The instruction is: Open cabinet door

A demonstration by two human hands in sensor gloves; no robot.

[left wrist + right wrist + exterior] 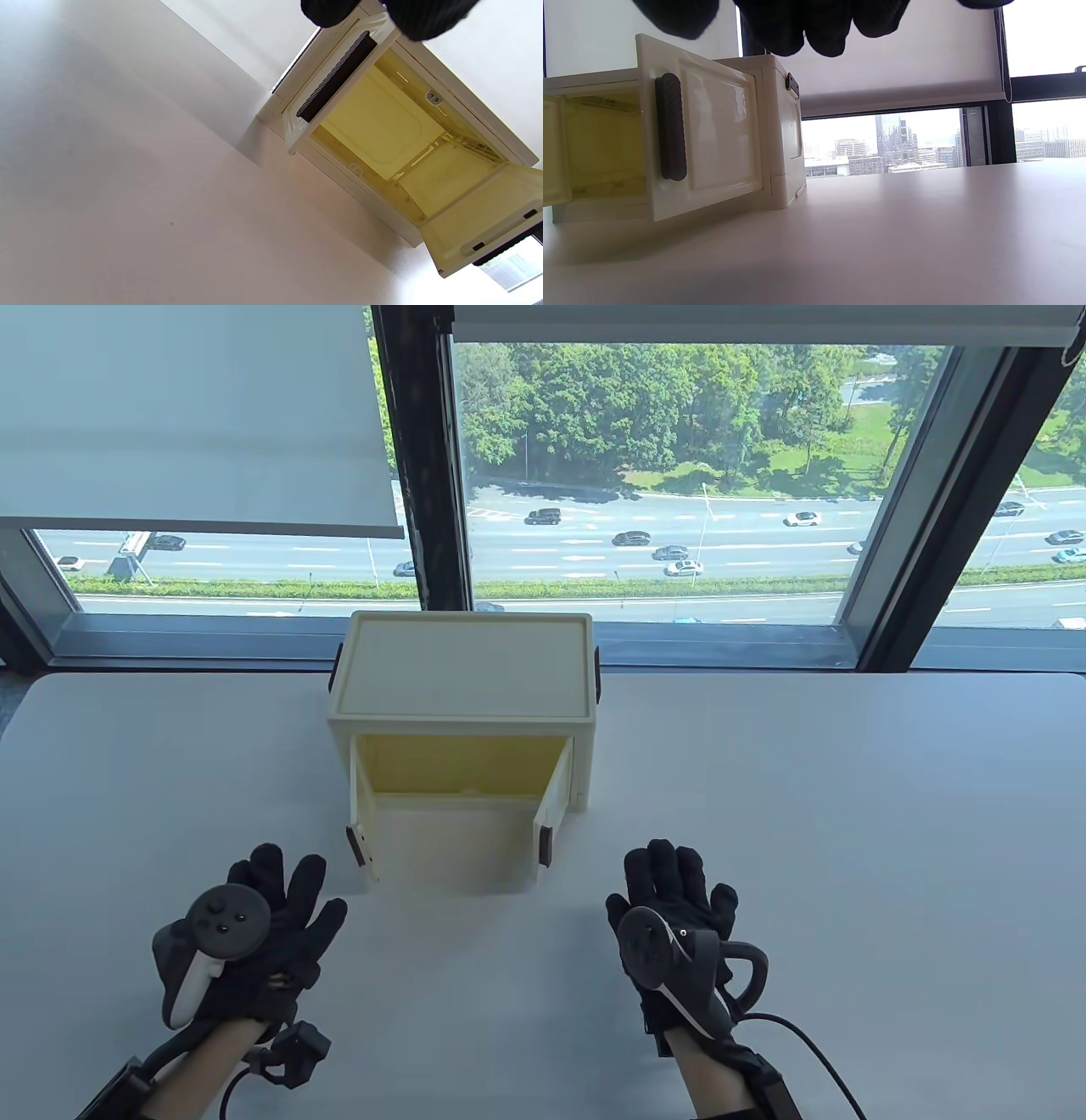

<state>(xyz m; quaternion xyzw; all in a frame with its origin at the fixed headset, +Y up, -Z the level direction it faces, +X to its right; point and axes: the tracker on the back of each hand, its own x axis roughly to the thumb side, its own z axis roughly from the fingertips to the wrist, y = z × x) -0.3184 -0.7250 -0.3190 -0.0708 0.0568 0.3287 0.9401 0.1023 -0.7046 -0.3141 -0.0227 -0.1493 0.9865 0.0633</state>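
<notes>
Behind a pale grey tabletop (848, 831), the cream plastic cabinet (462, 678) stands with both doors swung wide. Left hand (254, 937) and right hand (679, 937) rest flat before it, fingers spread, holding nothing; I judge the doors need only stay untouched.

Open table (764, 814) either side of cabinet's (462, 670) swung-out doors (553, 806).

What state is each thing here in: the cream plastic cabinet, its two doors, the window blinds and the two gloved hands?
Cream plastic cabinet: upright on the white table, interior exposed.
Left door: swung open.
Right door: swung open.
Left white roller blind: drawn most of the way down.
Right white roller blind: nearly fully raised.
Left hand: fingers spread, holding nothing.
Right hand: fingers spread, holding nothing.
</notes>
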